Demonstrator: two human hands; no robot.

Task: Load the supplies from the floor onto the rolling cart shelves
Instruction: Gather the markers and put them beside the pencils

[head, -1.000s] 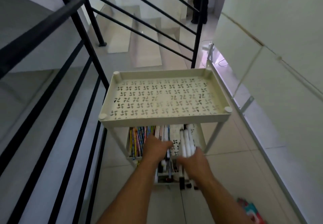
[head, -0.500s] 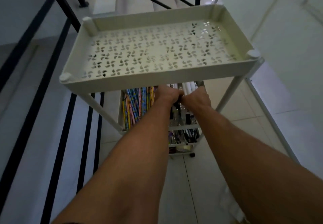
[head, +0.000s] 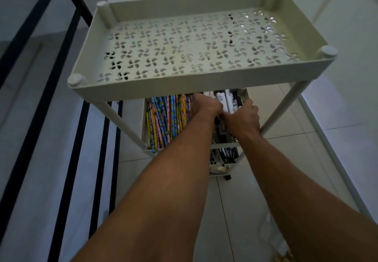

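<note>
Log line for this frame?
phase: loading middle cart shelf | left hand: at colourful patterned pencils | right hand: at white marker pens, grip unclear

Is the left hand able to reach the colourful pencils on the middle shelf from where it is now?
Probably yes. The left hand is in the middle shelf, right beside the colourful pencils, below the top tray; nothing visible lies between them.

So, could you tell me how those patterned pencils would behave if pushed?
The patterned pencils look thin and straight, so probably stiff and light. Packed loosely side by side, they would likely roll, though the shelf rim should contain them.
</note>
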